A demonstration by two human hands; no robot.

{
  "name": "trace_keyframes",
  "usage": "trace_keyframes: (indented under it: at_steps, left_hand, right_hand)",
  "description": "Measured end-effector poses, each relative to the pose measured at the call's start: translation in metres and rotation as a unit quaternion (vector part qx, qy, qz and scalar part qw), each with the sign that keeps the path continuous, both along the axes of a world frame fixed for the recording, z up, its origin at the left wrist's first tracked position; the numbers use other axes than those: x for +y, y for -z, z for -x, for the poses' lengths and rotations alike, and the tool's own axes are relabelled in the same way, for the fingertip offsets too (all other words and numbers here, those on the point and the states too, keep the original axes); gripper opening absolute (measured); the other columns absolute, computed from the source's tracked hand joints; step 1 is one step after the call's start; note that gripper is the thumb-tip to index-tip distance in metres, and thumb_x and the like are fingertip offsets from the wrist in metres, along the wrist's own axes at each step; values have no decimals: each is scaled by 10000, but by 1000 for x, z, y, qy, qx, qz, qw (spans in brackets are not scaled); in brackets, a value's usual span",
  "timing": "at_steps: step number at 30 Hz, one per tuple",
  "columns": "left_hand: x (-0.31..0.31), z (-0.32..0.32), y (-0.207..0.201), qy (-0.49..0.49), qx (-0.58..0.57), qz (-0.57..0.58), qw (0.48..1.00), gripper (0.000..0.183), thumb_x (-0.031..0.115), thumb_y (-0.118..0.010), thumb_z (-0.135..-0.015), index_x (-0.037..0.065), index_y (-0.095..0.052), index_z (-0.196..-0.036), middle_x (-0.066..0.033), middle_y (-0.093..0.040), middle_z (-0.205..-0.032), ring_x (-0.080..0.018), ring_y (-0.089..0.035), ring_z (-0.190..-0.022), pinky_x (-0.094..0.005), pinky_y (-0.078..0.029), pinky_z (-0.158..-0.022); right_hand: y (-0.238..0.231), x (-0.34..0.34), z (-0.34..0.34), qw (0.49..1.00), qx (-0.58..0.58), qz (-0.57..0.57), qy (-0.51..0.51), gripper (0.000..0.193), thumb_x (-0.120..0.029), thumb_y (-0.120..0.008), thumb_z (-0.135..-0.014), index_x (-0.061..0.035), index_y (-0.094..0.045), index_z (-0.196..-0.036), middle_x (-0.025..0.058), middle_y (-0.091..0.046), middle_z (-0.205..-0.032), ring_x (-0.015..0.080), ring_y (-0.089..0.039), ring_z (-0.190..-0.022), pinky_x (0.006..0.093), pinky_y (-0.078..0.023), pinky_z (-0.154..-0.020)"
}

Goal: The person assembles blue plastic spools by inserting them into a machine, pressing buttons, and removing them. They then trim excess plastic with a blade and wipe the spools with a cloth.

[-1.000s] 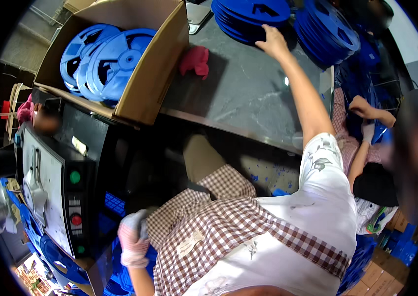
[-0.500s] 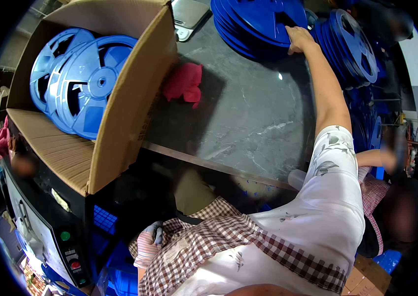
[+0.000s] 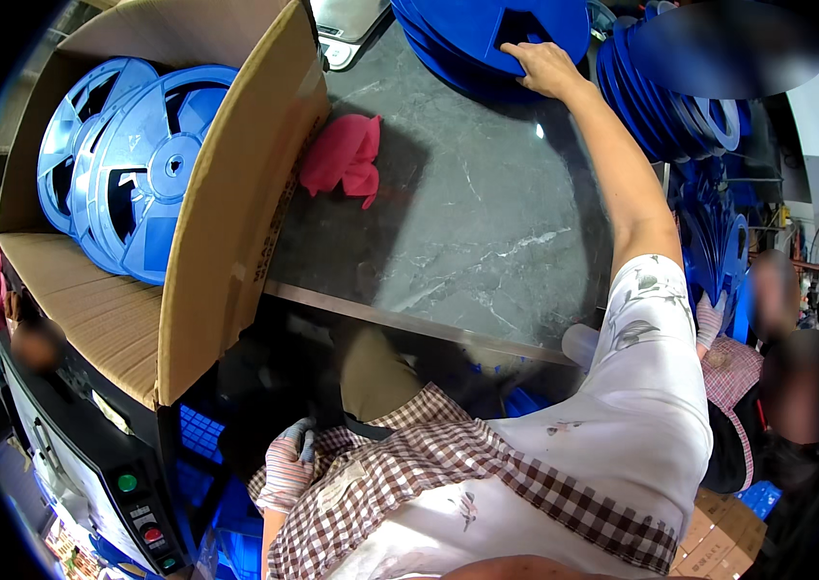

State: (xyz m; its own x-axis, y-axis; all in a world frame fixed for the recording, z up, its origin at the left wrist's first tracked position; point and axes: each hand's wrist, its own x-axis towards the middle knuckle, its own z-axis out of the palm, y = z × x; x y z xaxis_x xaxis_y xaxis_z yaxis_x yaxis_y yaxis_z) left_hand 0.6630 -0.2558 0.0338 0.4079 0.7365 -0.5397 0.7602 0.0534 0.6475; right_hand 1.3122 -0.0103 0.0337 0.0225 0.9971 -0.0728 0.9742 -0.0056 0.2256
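My right hand (image 3: 546, 70) is bare and stretched out to the far side of the table, at a stack of blue plastic reels (image 3: 448, 34). Its fingers hook into a cutout of the top reel, with the thumb near the rim. Down by my waist, in front of the checked apron, is my left hand (image 3: 286, 474) in a striped glove with grey fingertips. Its fingers bend in toward the apron and are partly hidden. An open cardboard box (image 3: 235, 208) at the left holds several lighter-looking blue reels (image 3: 153, 208) leaning on one another.
A crumpled pink cloth (image 3: 344, 159) lies on the grey marbled tabletop (image 3: 467, 213). Behind the box stands a white scale (image 3: 342, 43). More blue reels (image 3: 622, 97) stand at the far right, with a co-worker's gloved hand (image 3: 709, 319) nearby. A machine with buttons (image 3: 139, 503) sits lower left.
My right hand has moved left from the stack's right edge onto the top reel's cutout. The view has shifted slightly. My left hand stays by my waist.
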Motion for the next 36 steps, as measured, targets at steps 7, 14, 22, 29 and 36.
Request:
trace_keyframes:
  at_steps: [7, 14, 22, 29, 36]
  left_hand:
    - [-3, 0, 7, -4, -25, 11, 1000, 189, 84, -587, -880, 10, -626, -1050, -193, -664, -962, -332, -650, -894, -361, -510, -796]
    - [88, -127, -37, 42, -261, -21, 964, 240, 91, -605, -879, 13, -600, -1106, -156, -670, -970, -263, -660, -894, -336, -514, -792]
    - [205, -313, -55, -48, -369, 143, 917, 771, 476, -665, -831, -25, -385, -1345, -162, -547, -1240, -250, -512, -1173, -337, -356, -1028]
    - [231, -381, -22, -338, -510, 461, 643, 438, 434, -617, -882, 109, -536, -1163, -91, -572, -1187, -241, -544, -1092, -412, -433, -971]
    - [162, -304, -35, -347, -610, 379, 603, 184, 229, -593, -926, 105, -526, -807, -14, -534, -769, -166, -554, -738, -364, -496, -810]
  right_hand:
    - [-10, 4, -2, 997, 30, -37, -61, 583, -161, -620, -690, -176, -562, -1269, 121, -665, -1022, 292, -626, -971, 411, -493, -859]
    - [-63, 3, 19, 990, 80, -110, -41, 341, -221, -595, -843, -76, -567, -1150, 142, -641, -1020, 331, -626, -918, 420, -504, -795]
    - [-67, -27, 122, 982, 112, -153, -22, 241, -330, -574, -881, -111, -574, -982, 134, -676, -867, 345, -643, -845, 489, -470, -668]
    - [-48, -53, 169, 985, 168, -22, -32, 236, -159, -636, -726, -2, -577, -892, 190, -643, -821, 363, -630, -834, 466, -478, -755]
    - [-90, 67, -8, 932, 287, -218, -31, 415, -367, -534, -870, -56, -587, -1140, 161, -580, -1145, 304, -560, -1055, 424, -463, -876]
